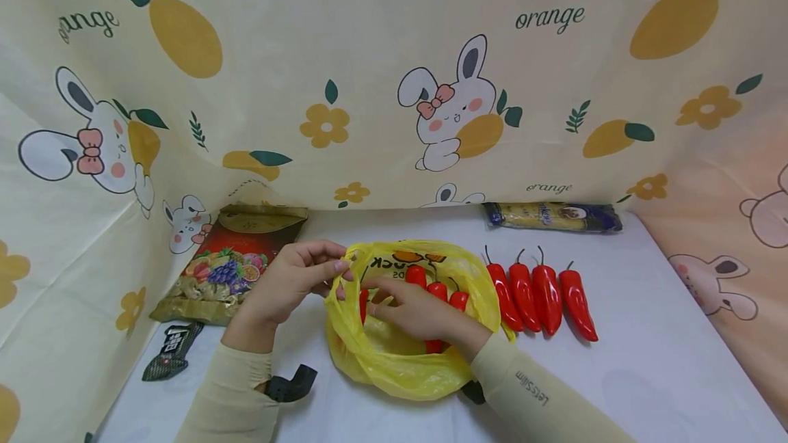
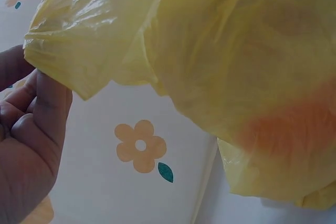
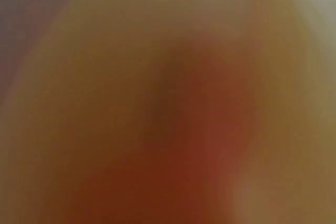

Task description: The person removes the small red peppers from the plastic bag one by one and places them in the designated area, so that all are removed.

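1. the cloth (image 1: 382, 19) stands at the back and along both sides, printed with rabbits, oranges and flowers.
2. the white table (image 1: 646, 374) spreads out in front of it.
3. the yellow bag (image 1: 418, 378) sits mid-table with its mouth open upward, several red peppers (image 1: 437, 290) inside it.
4. the fruit packet (image 1: 237, 262) lies at the back left of the table.
5. the long pack (image 1: 548, 217) lies at the back right, near the cloth.
6. the left hand (image 1: 295, 279) pinches the bag's rim on its left side; up close at that wrist, i see yellow film caught at the fingertips.
7. the right hand (image 1: 412, 306) is down in the bag, fingers beside one pepper at the left. i cannot tell whether they grip it; the right wrist view is a blur of yellow and red.
8. four loose peppers (image 1: 546, 299) lie in a row to the right of the bag, stems toward the cloth, the leftmost just beside the bag.
9. the dark packet (image 1: 172, 353) lies at the left, near the fruit packet.
10. the black strap (image 1: 292, 385) sticks out at the left wrist.
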Motion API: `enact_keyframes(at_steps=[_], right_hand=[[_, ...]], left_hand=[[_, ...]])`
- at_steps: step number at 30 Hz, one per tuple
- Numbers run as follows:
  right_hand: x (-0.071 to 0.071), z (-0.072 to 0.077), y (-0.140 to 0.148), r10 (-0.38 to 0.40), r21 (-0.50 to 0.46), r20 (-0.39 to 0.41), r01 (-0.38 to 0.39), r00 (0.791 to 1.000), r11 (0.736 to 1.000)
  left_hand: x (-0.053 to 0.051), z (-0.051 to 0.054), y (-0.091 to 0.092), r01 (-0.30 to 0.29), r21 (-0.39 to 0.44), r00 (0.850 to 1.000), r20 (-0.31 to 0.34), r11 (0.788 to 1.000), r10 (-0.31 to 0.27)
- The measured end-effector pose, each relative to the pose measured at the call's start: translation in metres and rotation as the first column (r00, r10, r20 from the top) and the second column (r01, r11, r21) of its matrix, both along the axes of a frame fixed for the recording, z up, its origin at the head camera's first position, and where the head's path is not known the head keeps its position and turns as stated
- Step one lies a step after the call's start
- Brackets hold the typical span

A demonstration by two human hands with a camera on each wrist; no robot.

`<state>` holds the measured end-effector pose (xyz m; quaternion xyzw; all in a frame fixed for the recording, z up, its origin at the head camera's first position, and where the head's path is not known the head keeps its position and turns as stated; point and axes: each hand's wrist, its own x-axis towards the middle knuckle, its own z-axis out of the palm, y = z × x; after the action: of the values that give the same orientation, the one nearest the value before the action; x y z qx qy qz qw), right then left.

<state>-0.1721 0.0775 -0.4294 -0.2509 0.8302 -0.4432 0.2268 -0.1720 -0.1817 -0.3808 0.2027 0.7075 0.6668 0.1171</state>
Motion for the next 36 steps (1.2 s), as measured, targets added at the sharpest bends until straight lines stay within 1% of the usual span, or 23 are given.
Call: enact_keyframes(at_steps=[5, 8, 11, 13, 15, 20, 23, 25, 32, 36], right_hand=[[-0.005, -0.002, -0.013, 0.044, 0.11, -0.02, -0.042, 0.999, 0.993], [-0.008, -0.004, -0.021, 0.087, 0.167, -0.043, -0.078, 0.995, 0.983], [-0.011, -0.005, -0.026, 0.114, 0.222, -0.068, -0.096, 0.991, 0.97], [-0.012, -0.007, -0.028, 0.107, 0.25, -0.067, -0.087, 0.992, 0.964], [-0.011, -0.008, -0.03, 0.084, 0.274, -0.06, -0.064, 0.995, 0.96], [-0.008, -0.008, -0.034, -0.001, 0.318, -0.042, 0.015, 0.999, 0.948], [-0.004, -0.007, -0.037, -0.035, 0.335, -0.061, 0.054, 0.998, 0.941], [-0.003, -0.008, -0.038, -0.048, 0.333, -0.068, 0.068, 0.997, 0.94], [-0.007, -0.007, -0.03, -0.064, 0.254, -0.091, 0.086, 0.994, 0.963], [-0.006, -0.004, -0.024, -0.073, 0.211, -0.07, 0.086, 0.995, 0.974]], left_hand=[[0.001, 0.0, 0.002, 0.001, -0.004, 1.0, -0.002, 1.0, -0.001], [0.001, 0.0, 0.002, -0.006, -0.009, 1.0, -0.005, 1.0, 0.006], [0.001, 0.0, 0.001, -0.01, -0.011, 1.0, -0.004, 1.0, 0.01], [0.001, 0.001, 0.001, -0.013, -0.011, 1.0, -0.001, 1.0, 0.013], [0.001, 0.001, 0.001, -0.015, -0.012, 1.0, 0.001, 1.0, 0.015], [0.001, 0.001, 0.001, -0.02, -0.019, 1.0, 0.007, 1.0, 0.02], [0.0, 0.001, 0.001, -0.018, -0.02, 1.0, 0.007, 1.0, 0.018], [0.0, 0.001, 0.001, -0.017, -0.017, 1.0, 0.005, 1.0, 0.017], [0.0, 0.001, 0.001, -0.011, -0.011, 1.0, 0.0, 1.0, 0.011], [0.0, 0.002, 0.0, -0.012, -0.011, 1.0, -0.004, 1.0, 0.012]])
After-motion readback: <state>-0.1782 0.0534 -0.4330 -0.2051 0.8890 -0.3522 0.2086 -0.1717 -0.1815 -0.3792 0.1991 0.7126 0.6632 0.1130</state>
